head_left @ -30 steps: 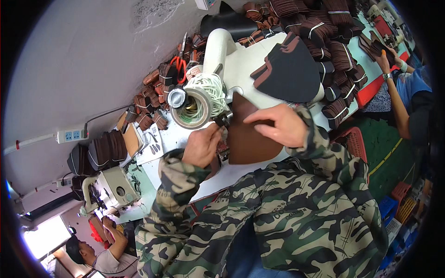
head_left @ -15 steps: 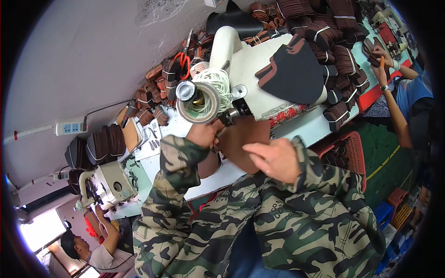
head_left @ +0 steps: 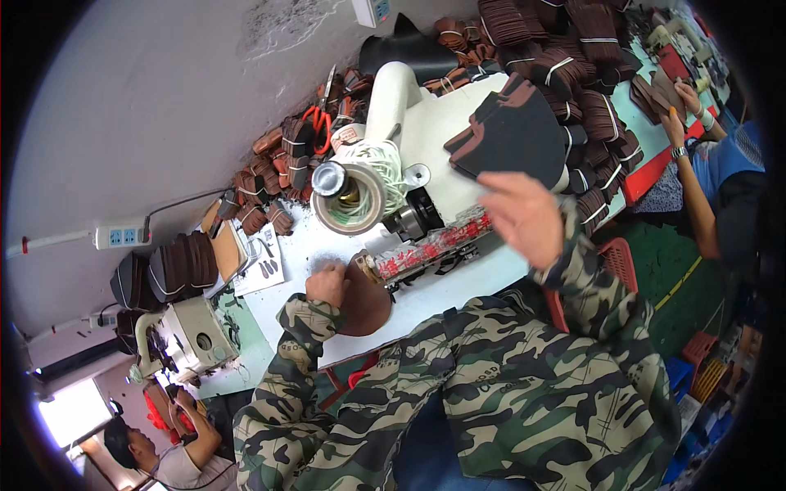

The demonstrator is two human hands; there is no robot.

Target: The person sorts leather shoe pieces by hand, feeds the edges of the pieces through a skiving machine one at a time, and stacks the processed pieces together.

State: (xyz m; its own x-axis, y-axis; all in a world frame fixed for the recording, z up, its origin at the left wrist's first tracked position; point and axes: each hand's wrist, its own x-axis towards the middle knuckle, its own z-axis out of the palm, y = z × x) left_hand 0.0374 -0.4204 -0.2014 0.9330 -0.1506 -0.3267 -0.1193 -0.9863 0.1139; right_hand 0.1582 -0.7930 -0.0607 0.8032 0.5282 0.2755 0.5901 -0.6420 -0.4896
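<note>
My left hand (head_left: 327, 285), fingers curled, is at the left edge of a brown leather piece (head_left: 368, 304) on the white table beside the machine's front end. The hand looks closed on that edge, though its fingertips are hidden. My right hand (head_left: 528, 219) is raised with fingers stretched out and nothing in it. It is just in front of a fanned stack of dark leather pieces (head_left: 516, 131) with brown edges, which lies on the cream sewing machine (head_left: 430, 114).
A thread spool ring (head_left: 350, 199) with white cord sits on the machine. Red-handled scissors (head_left: 318, 127) stand among tied leather bundles by the wall. More bundles (head_left: 602, 119) are piled right. A red basket (head_left: 618, 262) stands below. Co-workers sit at both sides.
My left hand has moved down and left, away from the machine's head. My right hand has let go of the brown leather piece and moved up and right toward the dark stack.
</note>
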